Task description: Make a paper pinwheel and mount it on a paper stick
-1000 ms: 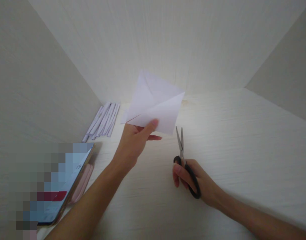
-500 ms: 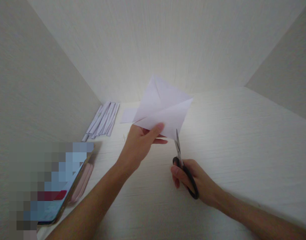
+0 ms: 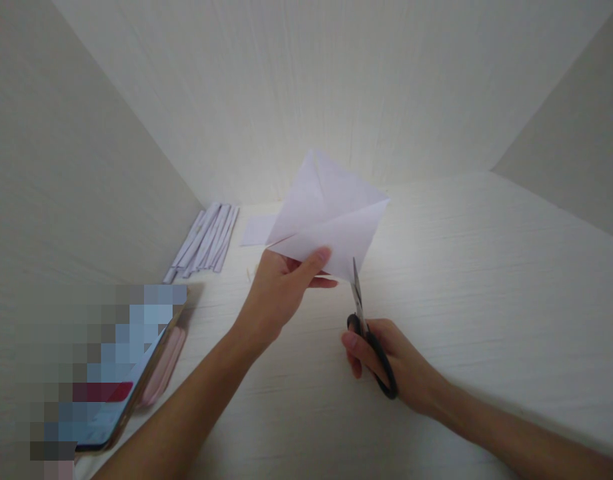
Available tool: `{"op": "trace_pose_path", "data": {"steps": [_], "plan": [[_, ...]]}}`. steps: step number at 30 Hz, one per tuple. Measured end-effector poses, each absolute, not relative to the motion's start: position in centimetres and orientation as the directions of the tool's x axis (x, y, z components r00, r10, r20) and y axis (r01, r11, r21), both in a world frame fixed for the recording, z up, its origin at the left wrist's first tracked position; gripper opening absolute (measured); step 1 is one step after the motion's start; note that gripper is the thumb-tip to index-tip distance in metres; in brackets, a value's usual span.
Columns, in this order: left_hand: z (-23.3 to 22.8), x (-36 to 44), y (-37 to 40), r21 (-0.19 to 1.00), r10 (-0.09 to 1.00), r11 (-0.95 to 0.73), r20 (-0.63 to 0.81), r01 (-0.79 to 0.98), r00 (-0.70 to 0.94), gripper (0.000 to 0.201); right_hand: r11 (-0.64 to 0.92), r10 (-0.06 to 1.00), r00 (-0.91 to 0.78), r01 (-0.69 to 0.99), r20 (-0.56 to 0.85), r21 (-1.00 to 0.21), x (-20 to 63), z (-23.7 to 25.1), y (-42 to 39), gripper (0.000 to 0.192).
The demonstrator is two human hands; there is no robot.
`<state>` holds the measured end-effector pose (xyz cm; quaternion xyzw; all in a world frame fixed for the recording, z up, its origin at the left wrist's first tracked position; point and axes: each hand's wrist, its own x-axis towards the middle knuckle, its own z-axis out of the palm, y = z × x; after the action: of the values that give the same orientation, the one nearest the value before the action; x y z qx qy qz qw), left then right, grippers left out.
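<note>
Folded white paper [image 3: 336, 203], pinched by left hand [image 3: 276, 293]; at its near corner, black-handled scissors [image 3: 359, 310], gripped by right hand [image 3: 405, 365].

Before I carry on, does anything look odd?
Blocky pixels cover part of the phone at left, unlike the rest of the picture. Creases in the paper look like folds, not damage. Nothing else stands out.

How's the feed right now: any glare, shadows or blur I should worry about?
Head view: dim toward the corners, brighter around the paper, no harsh glare; head view: soft shadow on the table along the right forearm; head view: slightly soft detail, but the scissors read clearly; head view: blocky pixelation covers much of the phone.
</note>
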<state>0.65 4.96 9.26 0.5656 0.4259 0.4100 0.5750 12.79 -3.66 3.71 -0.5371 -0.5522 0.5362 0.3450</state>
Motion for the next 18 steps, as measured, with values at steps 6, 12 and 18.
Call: {"op": "trace_pose_path", "data": {"steps": [6,12,18], "plan": [[9.2,0.69,4.89,1.0,0.95,0.013,-0.01,-0.007,0.313,0.038,-0.157,0.963,-0.18,0.224,-0.2,-0.962,12.74,3.68,-3.63,0.045],[9.24,0.65,4.9,1.0,0.951,0.012,-0.013,0.006,0.31,0.039,-0.153,0.964,-0.181,0.221,-0.194,-0.963,12.72,3.6,-3.65,0.044],[9.17,0.66,4.9,1.0,0.955,0.007,-0.011,0.016,0.296,0.036,-0.162,0.963,-0.175,0.223,-0.203,-0.961,12.73,3.53,-3.62,0.044]]}}
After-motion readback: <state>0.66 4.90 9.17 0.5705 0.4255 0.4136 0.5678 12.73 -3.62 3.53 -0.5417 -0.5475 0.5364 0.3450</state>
